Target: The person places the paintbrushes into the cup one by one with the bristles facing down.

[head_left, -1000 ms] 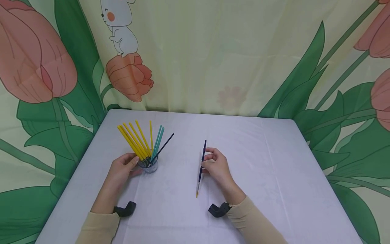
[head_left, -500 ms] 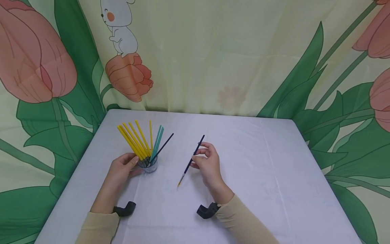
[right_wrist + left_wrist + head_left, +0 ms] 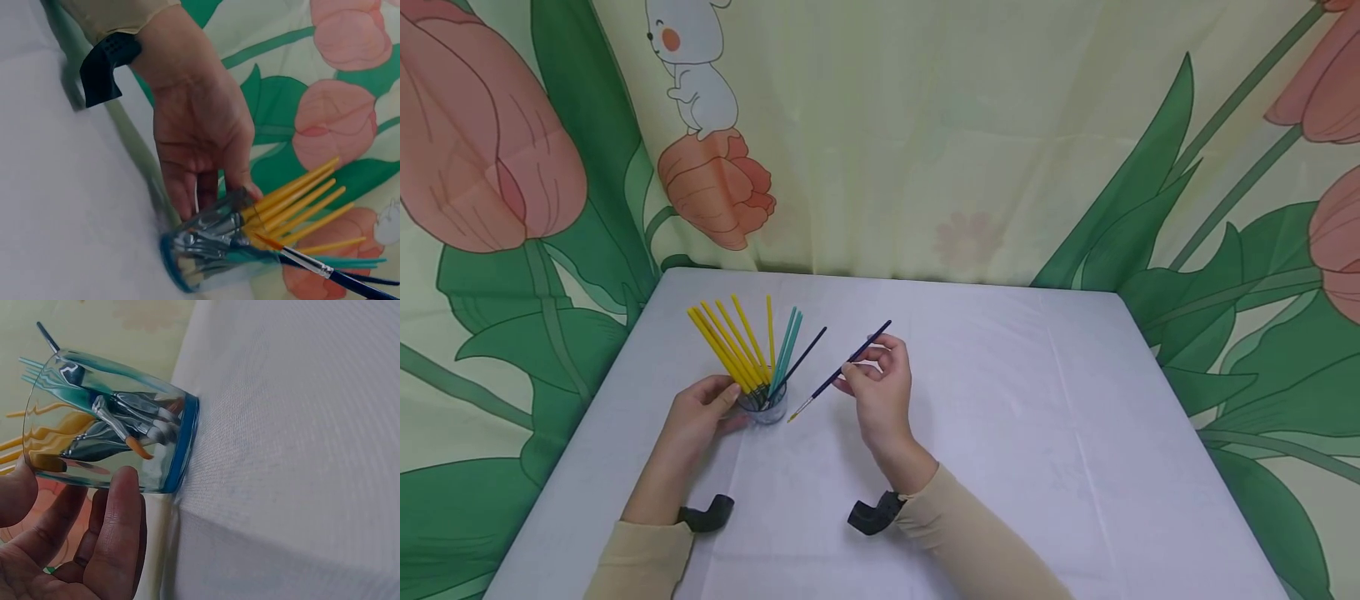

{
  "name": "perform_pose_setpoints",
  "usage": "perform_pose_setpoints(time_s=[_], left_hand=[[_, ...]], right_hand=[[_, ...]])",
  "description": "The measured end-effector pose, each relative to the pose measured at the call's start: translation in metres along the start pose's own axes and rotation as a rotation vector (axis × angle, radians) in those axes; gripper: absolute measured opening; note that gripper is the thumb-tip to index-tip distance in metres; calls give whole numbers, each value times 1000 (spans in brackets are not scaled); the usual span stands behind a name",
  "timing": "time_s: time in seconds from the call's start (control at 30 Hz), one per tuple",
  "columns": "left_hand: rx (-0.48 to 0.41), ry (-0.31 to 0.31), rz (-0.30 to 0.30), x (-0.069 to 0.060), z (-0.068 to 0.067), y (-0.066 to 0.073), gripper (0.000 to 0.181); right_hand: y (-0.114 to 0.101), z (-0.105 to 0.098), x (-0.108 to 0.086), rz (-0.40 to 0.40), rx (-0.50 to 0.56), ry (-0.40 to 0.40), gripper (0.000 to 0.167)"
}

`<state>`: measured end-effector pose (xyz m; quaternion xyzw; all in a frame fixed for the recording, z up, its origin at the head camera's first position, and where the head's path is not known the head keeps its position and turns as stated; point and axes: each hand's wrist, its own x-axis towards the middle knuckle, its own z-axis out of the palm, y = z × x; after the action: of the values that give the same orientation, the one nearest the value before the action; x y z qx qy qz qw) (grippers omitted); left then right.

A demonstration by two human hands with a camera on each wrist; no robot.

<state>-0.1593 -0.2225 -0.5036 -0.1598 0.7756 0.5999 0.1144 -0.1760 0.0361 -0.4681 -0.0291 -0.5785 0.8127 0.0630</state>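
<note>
On the table's left side stands a clear glass point(image 3: 772, 412) with a blue-tinted base point(image 3: 185, 447). It holds several yellow brushes point(image 3: 727, 346), teal-handled brushes point(image 3: 786, 343) and one dark-handled brush point(image 3: 807, 350), handles up and leaning outward. My left hand point(image 3: 700, 415) grips the glass from its left, thumb near the rim and fingers lower down. My right hand point(image 3: 884, 398) pinches a dark blue paintbrush point(image 3: 829, 382) mid-handle. This brush slants, its orange-tan bristles point(image 3: 793, 417) pointing down and left, just right of the glass. The right wrist view shows the bristles point(image 3: 269, 241) in front of the glass.
A white cloth point(image 3: 1015, 433) covers the table. Behind it hangs a curtain point(image 3: 880, 150) printed with tulips and a white animal. A black mount sits on the left wrist point(image 3: 709, 515) and another on the right wrist point(image 3: 876, 513).
My right hand has moved left and slightly away from me with the paintbrush, which has tilted from nearly upright to slanting toward the glass. The left hand and glass have stayed put.
</note>
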Motion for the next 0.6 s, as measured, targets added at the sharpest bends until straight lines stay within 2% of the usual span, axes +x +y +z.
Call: perform_pose_setpoints(time_s=[0.37,0.6], left_hand=[[0,0,10,1,0,-1,50],[2,7,-11,2,1,0,51]], right_hand=[[2,26,3,-104,39,10,46],[13,37,1,-95,2,7,45]])
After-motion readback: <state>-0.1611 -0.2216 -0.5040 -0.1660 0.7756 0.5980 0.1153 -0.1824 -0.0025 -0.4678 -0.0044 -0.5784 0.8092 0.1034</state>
